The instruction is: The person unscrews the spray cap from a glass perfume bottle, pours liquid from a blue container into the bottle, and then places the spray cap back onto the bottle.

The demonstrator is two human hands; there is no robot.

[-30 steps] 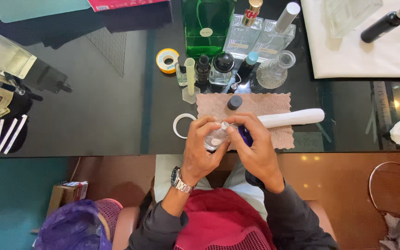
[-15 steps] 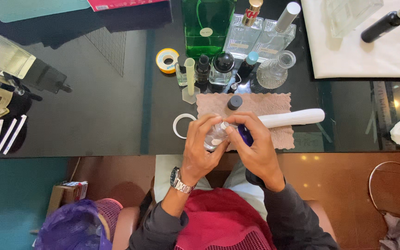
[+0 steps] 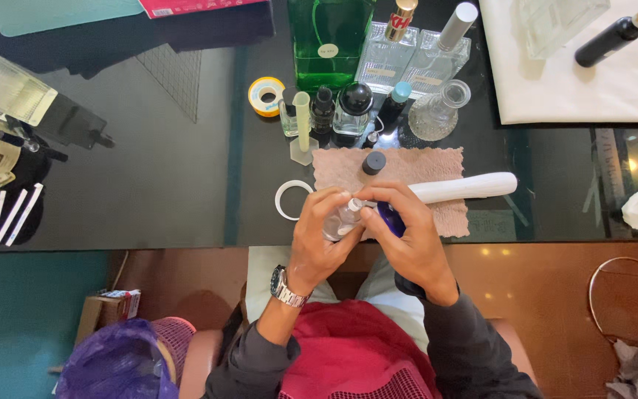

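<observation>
My left hand [image 3: 317,236], with a wristwatch on the wrist, grips a small clear glass bottle [image 3: 339,220] by its body. My right hand [image 3: 406,235] holds a dark blue bottle [image 3: 390,217] in the palm, and its fingertips pinch the clear bottle's white top. Both hands meet over the near edge of a beige cloth [image 3: 407,177] on the dark glass table. A small black cap [image 3: 374,162] sits on that cloth just beyond my hands. A long white tool [image 3: 467,188] lies across the cloth to the right.
A white ring [image 3: 291,200] lies left of the cloth. Behind it stand several small bottles, a large green bottle [image 3: 330,37], a yellow tape roll [image 3: 266,95] and a glass decanter [image 3: 438,111]. A white sheet [image 3: 577,81] covers the far right; white strips [image 3: 5,222] lie at left.
</observation>
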